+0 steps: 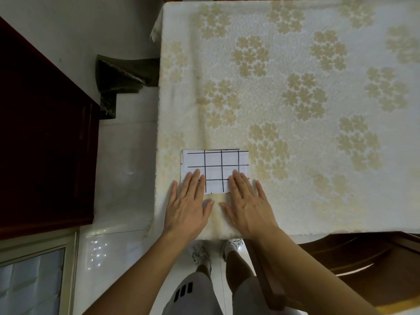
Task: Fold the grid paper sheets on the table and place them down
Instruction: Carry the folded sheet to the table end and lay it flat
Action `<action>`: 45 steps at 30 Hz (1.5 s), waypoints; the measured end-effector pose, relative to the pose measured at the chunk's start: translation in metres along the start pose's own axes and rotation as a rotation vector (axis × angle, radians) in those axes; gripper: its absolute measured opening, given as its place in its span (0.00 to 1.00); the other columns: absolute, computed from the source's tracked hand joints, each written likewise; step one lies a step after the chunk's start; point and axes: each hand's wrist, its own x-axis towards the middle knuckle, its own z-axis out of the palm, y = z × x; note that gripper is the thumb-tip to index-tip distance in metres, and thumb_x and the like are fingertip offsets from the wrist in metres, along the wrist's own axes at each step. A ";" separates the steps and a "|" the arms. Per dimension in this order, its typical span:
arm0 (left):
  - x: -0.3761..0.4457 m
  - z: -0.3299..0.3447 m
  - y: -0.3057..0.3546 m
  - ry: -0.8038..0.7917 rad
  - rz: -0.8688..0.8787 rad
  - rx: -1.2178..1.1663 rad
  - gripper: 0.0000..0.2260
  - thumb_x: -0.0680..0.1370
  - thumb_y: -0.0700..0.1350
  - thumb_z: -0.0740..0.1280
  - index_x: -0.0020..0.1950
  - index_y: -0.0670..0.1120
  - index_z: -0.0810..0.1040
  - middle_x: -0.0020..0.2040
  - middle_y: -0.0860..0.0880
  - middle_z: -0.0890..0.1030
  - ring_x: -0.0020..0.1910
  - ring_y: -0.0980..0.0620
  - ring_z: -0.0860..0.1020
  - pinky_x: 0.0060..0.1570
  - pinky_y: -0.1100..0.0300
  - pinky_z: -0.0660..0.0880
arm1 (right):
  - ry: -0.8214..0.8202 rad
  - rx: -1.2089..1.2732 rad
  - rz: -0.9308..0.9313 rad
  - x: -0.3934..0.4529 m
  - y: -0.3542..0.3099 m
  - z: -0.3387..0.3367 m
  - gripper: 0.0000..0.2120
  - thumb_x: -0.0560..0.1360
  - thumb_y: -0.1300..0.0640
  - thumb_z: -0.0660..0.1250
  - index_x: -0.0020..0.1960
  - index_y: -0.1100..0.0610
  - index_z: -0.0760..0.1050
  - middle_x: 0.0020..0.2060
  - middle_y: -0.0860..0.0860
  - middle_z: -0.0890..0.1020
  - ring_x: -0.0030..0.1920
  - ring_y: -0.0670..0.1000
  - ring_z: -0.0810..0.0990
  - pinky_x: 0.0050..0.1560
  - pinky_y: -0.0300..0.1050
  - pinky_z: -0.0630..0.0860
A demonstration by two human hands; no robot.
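My left hand (186, 204) and my right hand (247, 205) both lie flat, palms down, on the near part of the table (295, 110), which is covered by a cream lace tablecloth with pale yellow flower clusters (329, 53). The fingers of both hands are straight and slightly spread, gripping nothing; they simply press down.

The white sheet of paper ruled with a black grid (215, 170) lies flat on the cloth near the table's near left corner. It looks folded, since a second edge shows just past its far and left sides. My left fingers (193, 180) cover its near left corner, and my right fingers (237, 180) cover its near right corner. My palms and thumbs rest on the cloth just short of the paper's near edge, and the thumbs point towards each other, close but apart.

Below the table edge I see my light grey shorts with black stripes (193, 294) and my white trainers (200, 253) on the glossy white tiled floor (122, 178). A dark reddish wooden cabinet (43, 133) stands to the left, and a brown wooden chair (352, 258) sits to my right.
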 end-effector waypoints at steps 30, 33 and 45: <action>-0.020 0.006 0.003 -0.036 -0.016 0.028 0.35 0.80 0.65 0.36 0.80 0.45 0.47 0.81 0.46 0.46 0.80 0.47 0.45 0.77 0.41 0.51 | 0.007 -0.029 0.008 -0.015 -0.008 0.004 0.35 0.82 0.37 0.42 0.80 0.60 0.45 0.79 0.56 0.46 0.79 0.56 0.45 0.77 0.61 0.53; -0.020 0.004 0.000 -0.019 -0.032 0.023 0.34 0.81 0.64 0.41 0.80 0.44 0.49 0.81 0.46 0.47 0.80 0.47 0.46 0.77 0.41 0.52 | 0.061 -0.011 0.015 -0.012 -0.010 0.003 0.34 0.83 0.38 0.44 0.80 0.60 0.47 0.80 0.56 0.48 0.79 0.55 0.45 0.77 0.58 0.52; -0.031 0.013 0.001 -0.036 -0.067 0.015 0.34 0.81 0.64 0.44 0.80 0.43 0.51 0.81 0.45 0.49 0.80 0.47 0.49 0.76 0.41 0.56 | -0.017 -0.011 0.055 -0.019 -0.011 0.012 0.37 0.81 0.36 0.40 0.79 0.60 0.42 0.79 0.57 0.44 0.79 0.56 0.41 0.78 0.60 0.49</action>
